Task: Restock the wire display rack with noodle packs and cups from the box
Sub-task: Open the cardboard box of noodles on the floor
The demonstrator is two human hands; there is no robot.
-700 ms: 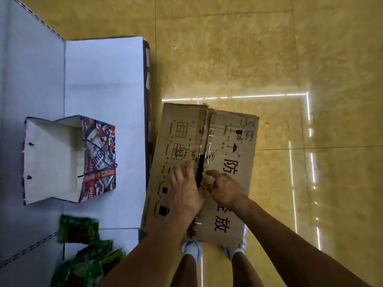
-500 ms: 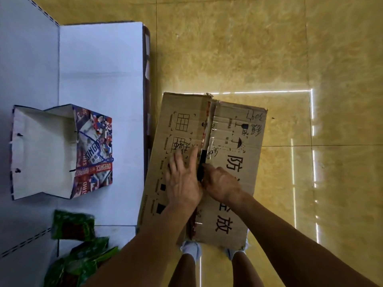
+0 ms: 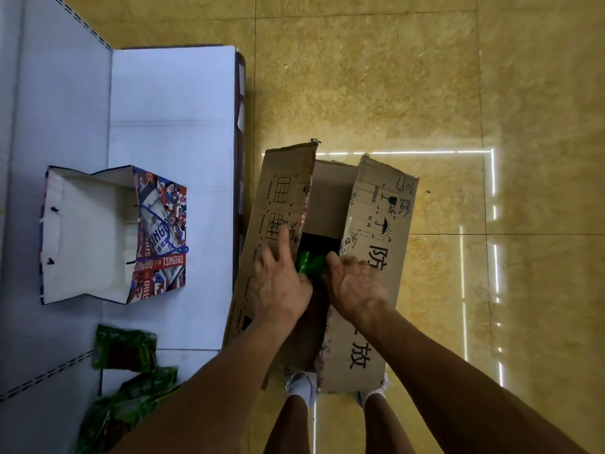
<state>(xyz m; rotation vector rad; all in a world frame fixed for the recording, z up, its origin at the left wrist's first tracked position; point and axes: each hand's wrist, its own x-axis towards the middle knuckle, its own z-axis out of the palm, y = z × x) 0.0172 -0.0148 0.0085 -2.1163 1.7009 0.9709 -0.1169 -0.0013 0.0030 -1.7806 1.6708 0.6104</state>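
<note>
A worn cardboard box [image 3: 376, 224] with black printed characters stands on the floor in front of my feet. Its two top flaps are parted, leaving a dark gap down the middle. In that gap lies a shiny green pack [image 3: 309, 262]. My left hand [image 3: 281, 283] holds the left flap [image 3: 278, 198], fingers lying along its top and thumb at its inner edge. My right hand [image 3: 357, 286] grips the inner edge of the right flap, fingers curled over it. The rest of the box's contents are hidden.
A white shelf [image 3: 170, 109] runs along the left, close beside the box. On it lies an open patterned paper bag [image 3: 98, 234]. Several green packs [image 3: 124, 347] sit on a shelf at the lower left. Yellow tiled floor [image 3: 393, 77] extends ahead and to the right.
The flaps were nearly closed with my hands at the seam. Now both flaps are pulled apart and the green pack shows in the gap.
</note>
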